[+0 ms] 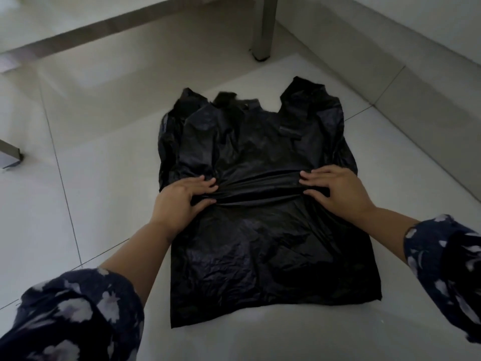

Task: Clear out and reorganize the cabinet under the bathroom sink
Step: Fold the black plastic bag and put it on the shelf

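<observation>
Now a black plastic bag (pixel 260 204) on the tiled floor (pixel 91 165) is pinched by left hand (pixel 179 201) and right hand (pixel 338 191), fingers (pixel 205 182) clamped on a fold.

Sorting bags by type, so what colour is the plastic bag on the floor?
Black, glossy and crinkled. The plastic bag shows clearly in the head view.

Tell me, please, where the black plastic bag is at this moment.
In the head view, the black plastic bag lies flat on the tiled floor, centre frame, handles toward the metal leg, both hands gripping its middle.
</observation>
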Tool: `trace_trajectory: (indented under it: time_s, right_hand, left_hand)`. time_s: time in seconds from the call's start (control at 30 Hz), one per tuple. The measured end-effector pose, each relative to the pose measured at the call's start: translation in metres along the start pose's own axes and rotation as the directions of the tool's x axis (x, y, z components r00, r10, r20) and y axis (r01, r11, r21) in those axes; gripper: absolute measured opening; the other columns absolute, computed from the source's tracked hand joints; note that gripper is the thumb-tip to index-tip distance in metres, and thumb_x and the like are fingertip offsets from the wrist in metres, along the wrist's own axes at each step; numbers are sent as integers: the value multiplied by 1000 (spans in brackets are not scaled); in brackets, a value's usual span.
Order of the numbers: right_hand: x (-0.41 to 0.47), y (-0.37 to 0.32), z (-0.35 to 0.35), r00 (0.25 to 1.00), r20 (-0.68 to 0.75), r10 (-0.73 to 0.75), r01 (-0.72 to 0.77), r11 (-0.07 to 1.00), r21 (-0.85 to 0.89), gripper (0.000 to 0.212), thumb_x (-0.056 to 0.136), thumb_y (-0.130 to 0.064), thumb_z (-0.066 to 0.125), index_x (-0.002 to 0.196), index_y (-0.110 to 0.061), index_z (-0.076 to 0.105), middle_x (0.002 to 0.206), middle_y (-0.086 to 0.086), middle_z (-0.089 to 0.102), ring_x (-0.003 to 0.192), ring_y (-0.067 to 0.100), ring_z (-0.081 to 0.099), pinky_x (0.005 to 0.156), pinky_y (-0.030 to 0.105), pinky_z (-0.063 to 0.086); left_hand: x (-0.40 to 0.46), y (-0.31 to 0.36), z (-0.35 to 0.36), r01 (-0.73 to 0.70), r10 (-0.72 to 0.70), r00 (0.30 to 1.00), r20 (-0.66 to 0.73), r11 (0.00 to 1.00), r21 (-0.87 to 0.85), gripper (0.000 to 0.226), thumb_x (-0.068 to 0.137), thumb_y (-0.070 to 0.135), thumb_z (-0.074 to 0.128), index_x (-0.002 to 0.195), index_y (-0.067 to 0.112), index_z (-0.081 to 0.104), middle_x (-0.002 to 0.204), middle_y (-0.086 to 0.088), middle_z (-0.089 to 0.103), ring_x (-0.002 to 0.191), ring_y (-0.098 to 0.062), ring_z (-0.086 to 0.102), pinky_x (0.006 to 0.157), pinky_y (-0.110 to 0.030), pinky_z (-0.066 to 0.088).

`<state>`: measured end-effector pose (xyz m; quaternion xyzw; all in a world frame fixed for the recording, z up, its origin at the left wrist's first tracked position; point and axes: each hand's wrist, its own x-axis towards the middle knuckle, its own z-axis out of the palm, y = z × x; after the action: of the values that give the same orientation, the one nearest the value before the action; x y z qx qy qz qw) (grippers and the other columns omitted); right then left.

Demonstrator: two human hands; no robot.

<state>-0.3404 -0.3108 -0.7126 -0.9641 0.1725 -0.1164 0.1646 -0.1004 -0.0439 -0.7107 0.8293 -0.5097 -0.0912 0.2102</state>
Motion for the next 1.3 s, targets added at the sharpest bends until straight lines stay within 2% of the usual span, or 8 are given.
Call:
trace_trajectory:
  time_s: [0.1, 0.2, 0.33, 0.47, 0.63, 0.8, 1.03, 1.3]
  right_hand:
    - [6, -5, -8, 1000, 22, 0, 2, 997, -80, 16, 79, -32, 70, 91, -25, 77, 96, -8, 75, 90, 15, 69, 92, 30, 35]
    - [33, -15, -38, 981, 145, 129, -144, 984, 101, 8, 85, -21, 70, 92, -23, 71, 97, -5, 72, 97, 15, 66, 100, 28, 34]
    - [72, -36, -104, 961, 250, 115, -208, 899, 387, 26, 86, -1, 65, 87, -25, 53, 92, -7, 62, 90, 6, 64, 83, 23, 44]
    - [97, -61, -157, 946, 316, 77, -185, 926, 328, 32, 94, -1, 54, 74, -23, 66, 80, -11, 64, 67, -16, 56, 68, 5, 39]
    - [107, -80, -199, 950, 300, 88, -208, 894, 396, 26, 96, -10, 52, 96, -29, 70, 91, -14, 67, 75, -10, 60, 64, 0, 43]
    - [102, -93, -237, 940, 320, 122, -255, 873, 416, 27, 84, -11, 70, 100, -33, 71, 104, -13, 67, 92, -3, 59, 83, 17, 46]
    - [95, -94, -280, 911, 378, 167, -363, 759, 540, 29, 82, -9, 67, 101, -30, 74, 104, 1, 74, 98, 21, 68, 87, 34, 54]
    - [82, -58, -223, 744, 613, 266, -597, 677, 431, 31, 88, -10, 62, 114, -25, 69, 105, 1, 72, 91, 16, 68, 76, 25, 57]
  left_hand:
    - [-8, 7, -8, 83, -82, 996, -38, 997, 4, 19, 84, 31, 69, 103, 34, 74, 112, 16, 70, 110, -6, 63, 93, -29, 51]
    - [6, 10, -35, 138, -141, 989, -50, 989, -60, 16, 88, 27, 66, 102, 31, 72, 104, 10, 73, 98, -15, 68, 86, -32, 53]
    - [36, 24, -103, 124, -113, 992, 54, 948, -292, 37, 90, 3, 57, 89, 40, 51, 91, 3, 71, 90, -27, 67, 83, -41, 51]
    - [51, 35, -167, 182, -145, 972, 184, 962, -205, 49, 92, -1, 45, 70, 37, 67, 81, -15, 70, 73, -49, 64, 64, -59, 55]
    - [45, 58, -206, 233, -227, 972, 64, 883, -407, 32, 91, 7, 58, 85, 33, 76, 93, -5, 74, 85, -27, 71, 79, -45, 58]
    - [40, 79, -231, 201, -199, 978, 60, 838, -506, 38, 79, 2, 73, 100, 34, 72, 101, 5, 72, 76, -3, 69, 63, -28, 59]
    - [45, 91, -261, 167, -194, 981, 29, 748, -642, 34, 77, 0, 71, 87, 32, 77, 84, 11, 75, 76, -6, 70, 59, -16, 55]
    - [57, 79, -203, 445, -268, 890, 368, 679, -584, 31, 82, -2, 65, 103, 20, 73, 110, 1, 69, 102, -20, 65, 87, -31, 52]
